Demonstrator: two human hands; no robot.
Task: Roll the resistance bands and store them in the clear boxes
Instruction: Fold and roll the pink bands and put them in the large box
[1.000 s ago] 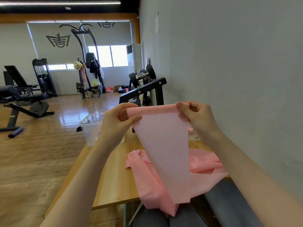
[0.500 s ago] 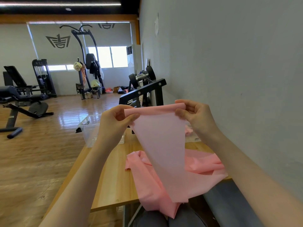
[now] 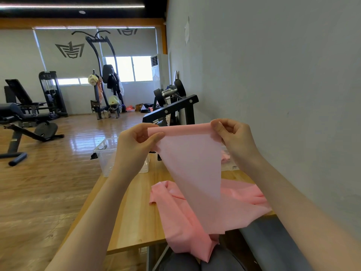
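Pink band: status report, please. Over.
Left hand and right hand pinch pink resistance band top edge, raised. Rest trails onto wooden table. Clear box behind, unobstructed.

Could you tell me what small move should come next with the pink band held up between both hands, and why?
Probably turn the top edge over again: the left hand and right hand pinch the pink band at its upper corners, where only a narrow roll shows, and most of it hangs loose onto the table.
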